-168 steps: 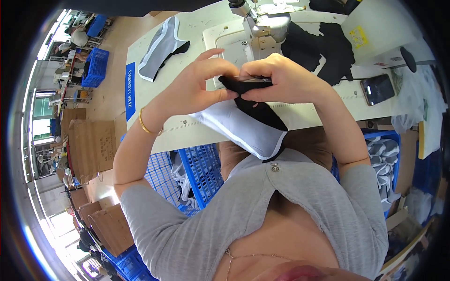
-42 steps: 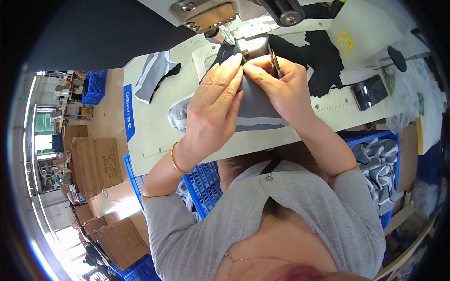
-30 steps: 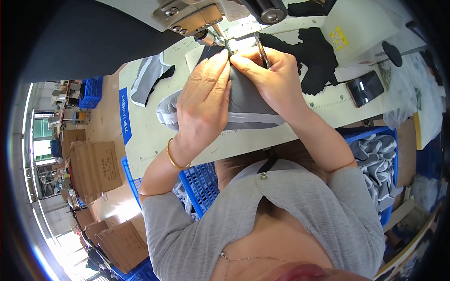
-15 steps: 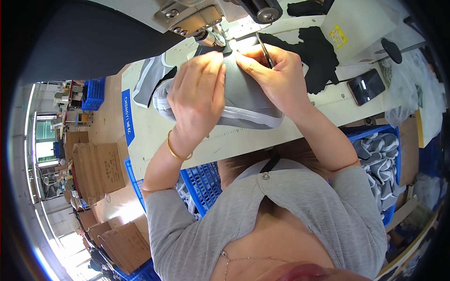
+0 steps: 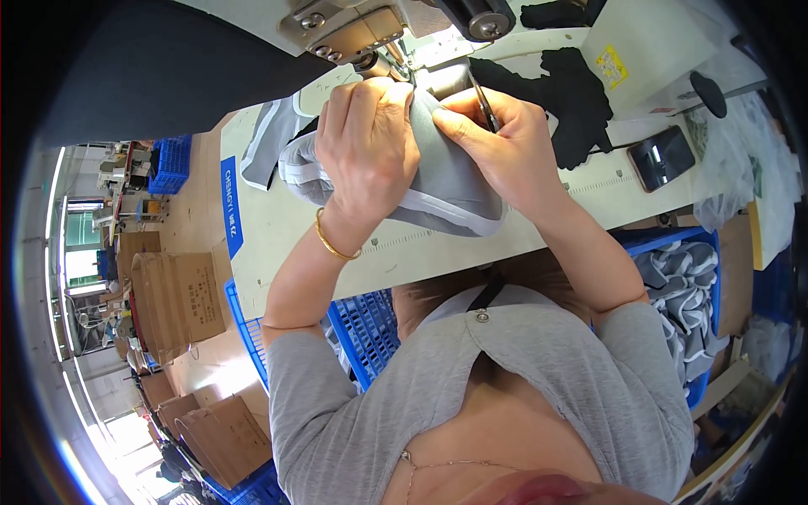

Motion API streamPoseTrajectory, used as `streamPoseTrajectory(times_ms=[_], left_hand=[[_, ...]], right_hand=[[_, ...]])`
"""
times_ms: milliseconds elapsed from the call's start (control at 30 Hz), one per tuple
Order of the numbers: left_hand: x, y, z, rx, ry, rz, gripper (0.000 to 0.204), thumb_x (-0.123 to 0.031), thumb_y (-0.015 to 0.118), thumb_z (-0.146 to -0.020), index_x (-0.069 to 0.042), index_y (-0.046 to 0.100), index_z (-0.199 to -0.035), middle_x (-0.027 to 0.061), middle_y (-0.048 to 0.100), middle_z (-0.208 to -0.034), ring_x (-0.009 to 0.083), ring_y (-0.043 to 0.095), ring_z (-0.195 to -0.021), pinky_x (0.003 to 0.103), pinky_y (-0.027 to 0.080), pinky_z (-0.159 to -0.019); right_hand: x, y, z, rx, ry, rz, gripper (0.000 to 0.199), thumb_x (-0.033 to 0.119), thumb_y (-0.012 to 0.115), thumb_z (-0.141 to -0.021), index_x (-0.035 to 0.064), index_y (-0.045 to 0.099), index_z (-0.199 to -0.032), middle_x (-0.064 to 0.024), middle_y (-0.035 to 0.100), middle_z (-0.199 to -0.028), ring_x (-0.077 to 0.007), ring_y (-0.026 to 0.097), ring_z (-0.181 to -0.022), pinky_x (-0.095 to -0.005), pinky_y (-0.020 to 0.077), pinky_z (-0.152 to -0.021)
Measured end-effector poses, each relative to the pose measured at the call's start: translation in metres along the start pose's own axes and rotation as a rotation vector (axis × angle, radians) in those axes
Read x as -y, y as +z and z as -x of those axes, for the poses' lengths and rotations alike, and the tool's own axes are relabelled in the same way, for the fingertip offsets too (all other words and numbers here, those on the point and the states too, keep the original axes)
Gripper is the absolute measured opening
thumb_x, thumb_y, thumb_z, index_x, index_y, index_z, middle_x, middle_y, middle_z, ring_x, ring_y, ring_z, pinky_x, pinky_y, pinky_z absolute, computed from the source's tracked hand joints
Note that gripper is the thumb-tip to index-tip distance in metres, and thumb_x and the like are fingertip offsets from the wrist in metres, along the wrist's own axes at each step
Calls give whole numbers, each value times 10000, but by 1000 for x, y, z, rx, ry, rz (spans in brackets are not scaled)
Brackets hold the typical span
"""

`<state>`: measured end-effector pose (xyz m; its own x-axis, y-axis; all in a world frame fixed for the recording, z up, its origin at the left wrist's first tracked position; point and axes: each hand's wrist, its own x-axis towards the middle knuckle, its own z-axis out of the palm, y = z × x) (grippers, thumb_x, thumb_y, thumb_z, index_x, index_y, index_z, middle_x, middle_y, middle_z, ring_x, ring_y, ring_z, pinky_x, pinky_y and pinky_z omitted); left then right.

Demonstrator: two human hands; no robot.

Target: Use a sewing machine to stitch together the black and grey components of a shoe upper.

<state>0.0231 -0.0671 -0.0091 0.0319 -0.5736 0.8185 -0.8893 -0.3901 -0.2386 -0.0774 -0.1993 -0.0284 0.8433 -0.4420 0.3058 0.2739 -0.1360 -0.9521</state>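
A padded grey fabric piece (image 5: pixel 450 172) with pale edging rests on the table under the sewing machine head (image 5: pixel 353 38). My left hand (image 5: pixel 368 143) is closed on its left part, knuckles up, close to the presser foot and needle area (image 5: pixel 406 69). Between thumb and forefinger, my right hand (image 5: pixel 509 143) pinches the fabric's upper right edge. A slim dark metal tool (image 5: pixel 484 103) is tucked in that same hand, its tip pointing away from me; whether it is snips or tweezers I cannot tell. My left fingertips are partly hidden.
Another grey piece (image 5: pixel 265 143) lies on the left of the white table (image 5: pixel 286 261). Black fabric (image 5: pixel 581 105) and a phone (image 5: pixel 662 158) lie to the right. Blue crates (image 5: pixel 364 337) stand below, one at right holding grey pieces (image 5: pixel 682 286). Cardboard boxes (image 5: pixel 177 299) sit on the floor.
My left hand has shifted slightly to the right and away from me, its fingers curling tighter on the fabric. The fabric has turned a little under the hands. My right hand keeps its pinch.
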Motion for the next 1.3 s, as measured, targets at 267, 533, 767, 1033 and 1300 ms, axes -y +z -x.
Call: streamPoseTrajectory(times_ms=[267,533,767,1033,1300], left_hand=[[-13,-6,7,7,56,-26,302,-4,667,-630,48,673,-927,116,645,-933,256,634,-882,350,549,-706],[-12,-8,4,50,1,1,284,74,664,-696,38,703,-975,103,664,-950,256,637,-864,339,535,-740],[-11,-7,4,47,-6,21,296,79,665,-703,35,702,-993,104,660,-951,258,634,-875,344,532,-757],[-7,-6,6,63,5,16,314,13,661,-691,49,675,-1003,110,640,-990,261,621,-941,356,540,-781],[-39,-41,55,157,-65,96,303,-302,579,-959,-58,683,-1107,112,635,-1235,278,595,-1147,491,379,-1058]], right_hand=[[0,-2,-3,-24,12,-70,165,145,713,-864,-18,698,-840,-32,668,-686,-36,513,-629,-243,422,-576],[-1,1,-8,-46,11,-97,168,143,712,-854,-24,701,-835,-32,668,-674,-41,523,-621,-243,434,-577],[-3,1,-9,-69,-11,-46,174,153,709,-848,-20,701,-834,-41,653,-650,-51,514,-597,-255,429,-563],[-3,3,-12,-75,-20,-58,181,151,707,-848,-25,684,-808,-39,633,-633,-53,507,-590,-257,422,-556],[-1,-4,-6,-25,64,-83,154,131,702,-852,-22,687,-838,-29,639,-661,-47,511,-620,-245,422,-580]])
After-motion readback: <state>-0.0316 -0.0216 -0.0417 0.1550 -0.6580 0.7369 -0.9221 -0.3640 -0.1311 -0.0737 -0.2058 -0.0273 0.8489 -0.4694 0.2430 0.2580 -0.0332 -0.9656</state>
